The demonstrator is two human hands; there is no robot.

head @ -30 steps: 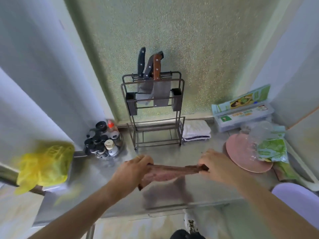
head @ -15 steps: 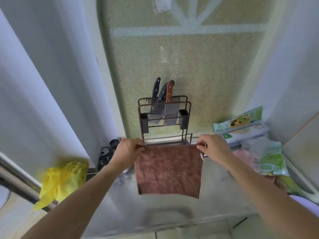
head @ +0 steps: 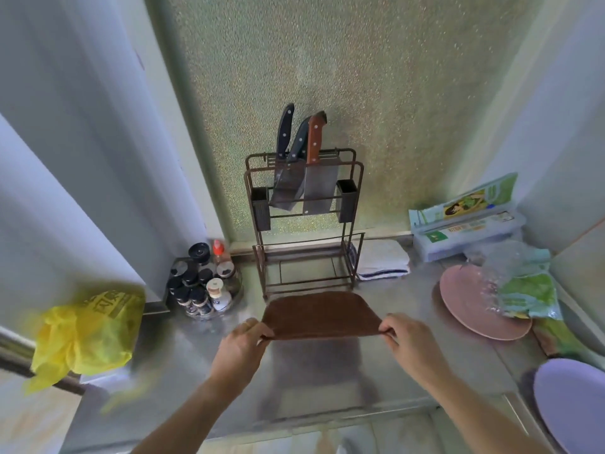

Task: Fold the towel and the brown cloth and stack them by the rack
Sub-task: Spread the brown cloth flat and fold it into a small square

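Across the bare steel counter (head: 409,362) I have open room in front of me and toward its near edge, where nothing lies but a shadow. Farther back the surface fills up: a brown wire rack holding three knives (head: 304,224) stands against the speckled green wall, directly beyond my hands. Right of it a folded white towel with a dark stripe (head: 381,258) lies just beside the rack's foot. Further right a pink round plate (head: 471,306) carries a crumpled clear and green plastic bag (head: 520,283), and a pale purple plate (head: 573,401) sits at the counter's right front. To the left a cluster of black-lidded spice jars (head: 203,283) stands in the corner, with a yellow plastic bag (head: 85,335) hanging beyond the counter's left end.

I hold the brown cloth (head: 320,314) above the counter, just in front of the rack, its long axis running left to right, its far edge pointing at the rack. My left hand (head: 244,344) pinches the near left corner, my right hand (head: 409,339) the near right corner.
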